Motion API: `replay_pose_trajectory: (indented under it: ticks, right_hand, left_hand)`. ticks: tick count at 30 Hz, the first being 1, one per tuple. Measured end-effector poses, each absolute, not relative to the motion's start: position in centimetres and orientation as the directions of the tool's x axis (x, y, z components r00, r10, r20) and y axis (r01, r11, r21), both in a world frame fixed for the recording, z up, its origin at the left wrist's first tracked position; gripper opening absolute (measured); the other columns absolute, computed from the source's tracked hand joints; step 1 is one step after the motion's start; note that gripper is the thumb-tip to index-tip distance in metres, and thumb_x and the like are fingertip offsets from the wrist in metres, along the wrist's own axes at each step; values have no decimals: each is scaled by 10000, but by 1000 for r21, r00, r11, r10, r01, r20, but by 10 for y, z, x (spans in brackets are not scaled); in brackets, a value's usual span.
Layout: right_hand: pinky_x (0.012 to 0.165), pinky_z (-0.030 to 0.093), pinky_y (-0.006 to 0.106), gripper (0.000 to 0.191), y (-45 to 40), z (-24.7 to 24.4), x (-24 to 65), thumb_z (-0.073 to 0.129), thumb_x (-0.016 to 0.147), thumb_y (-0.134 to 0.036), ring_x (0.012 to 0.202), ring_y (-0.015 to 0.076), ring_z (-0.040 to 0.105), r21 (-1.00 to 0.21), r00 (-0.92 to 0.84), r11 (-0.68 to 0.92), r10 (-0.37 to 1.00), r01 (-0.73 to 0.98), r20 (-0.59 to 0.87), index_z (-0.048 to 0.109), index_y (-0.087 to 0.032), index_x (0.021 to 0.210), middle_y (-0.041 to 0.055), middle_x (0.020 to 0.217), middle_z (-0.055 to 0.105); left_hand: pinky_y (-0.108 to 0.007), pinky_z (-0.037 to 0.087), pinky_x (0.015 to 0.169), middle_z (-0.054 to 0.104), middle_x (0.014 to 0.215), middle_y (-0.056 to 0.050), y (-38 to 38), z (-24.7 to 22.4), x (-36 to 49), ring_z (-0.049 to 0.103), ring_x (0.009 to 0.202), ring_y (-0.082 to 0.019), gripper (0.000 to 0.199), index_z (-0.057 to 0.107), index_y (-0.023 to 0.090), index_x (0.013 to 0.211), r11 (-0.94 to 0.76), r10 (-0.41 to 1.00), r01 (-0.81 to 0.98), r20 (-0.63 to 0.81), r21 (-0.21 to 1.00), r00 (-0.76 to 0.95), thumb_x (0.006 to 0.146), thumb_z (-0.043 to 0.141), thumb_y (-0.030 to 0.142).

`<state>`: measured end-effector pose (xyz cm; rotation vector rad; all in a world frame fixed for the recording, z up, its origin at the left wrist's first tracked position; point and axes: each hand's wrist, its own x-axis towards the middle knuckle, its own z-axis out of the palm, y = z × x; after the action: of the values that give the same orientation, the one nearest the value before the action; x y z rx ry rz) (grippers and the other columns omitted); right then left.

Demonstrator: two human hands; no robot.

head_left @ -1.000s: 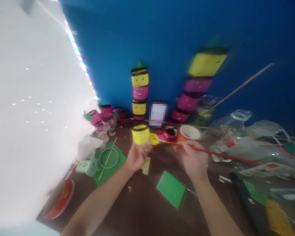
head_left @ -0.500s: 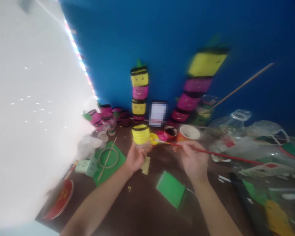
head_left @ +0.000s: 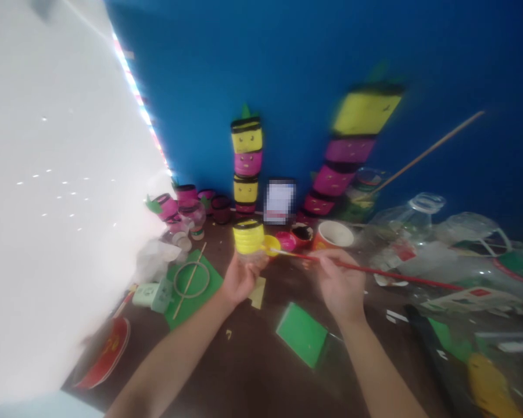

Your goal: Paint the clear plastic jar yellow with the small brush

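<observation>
A small round container (head_left: 249,237), painted yellow with a dark rim and a clear lower part, is held upright from below by my left hand (head_left: 243,280). My right hand (head_left: 339,284) grips a long red paintbrush (head_left: 387,273) by its front part. The pale brush tip lies close to the container's lower right side; whether it touches is too blurred to tell. Just behind the tip are a yellow paint pot (head_left: 272,244), a pink paint pot (head_left: 285,240) and a dark paint pot (head_left: 303,234). A white-rimmed cup (head_left: 335,235) stands behind my right hand.
Stacked yellow and pink pots (head_left: 246,165) stand before the blue wall, near a blurred screen (head_left: 279,201). Clear plastic bottles (head_left: 422,215) crowd the right. A green sheet (head_left: 187,290) with a ring lies left; a green pad (head_left: 303,335) lies in front.
My right hand and the brush have moved slightly left, bringing the tip nearer the yellow container. My left hand holds the container almost as before.
</observation>
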<state>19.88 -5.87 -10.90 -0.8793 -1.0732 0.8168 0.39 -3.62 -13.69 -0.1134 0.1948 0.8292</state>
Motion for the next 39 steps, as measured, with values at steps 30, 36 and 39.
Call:
replay_pose_trajectory:
  ticks: [30,36,39]
  right_hand:
    - [652,514,265,43,-65,-103,185,604,776,-231,686,122,600,-892,196,431,894,-138,402,642,-211,770,0,748,628]
    - [645,517,267,39,-57,-110,197,624,756,-232,656,124,608,-905,304,418,875,-83,376,637,-196,751,-1,719,637]
    - [626,519,265,44,-56,-106,201,632,746,-238,616,118,605,-887,298,430,880,-171,369,633,-195,737,-6,683,630]
  left_hand:
    - [-86,494,522,601,1155,-137,-36,-143,4,618,575,-35,461,400,212,1311,670,735,-740,-195,60,650,887,409,394]
    - [-95,490,488,641,1043,-123,-37,-139,3,597,520,-35,485,332,207,1347,661,737,-750,-219,36,639,905,346,406]
    - [-92,490,490,656,979,-119,-37,-139,3,601,525,-41,491,332,185,1343,667,729,-745,-221,15,648,906,341,409]
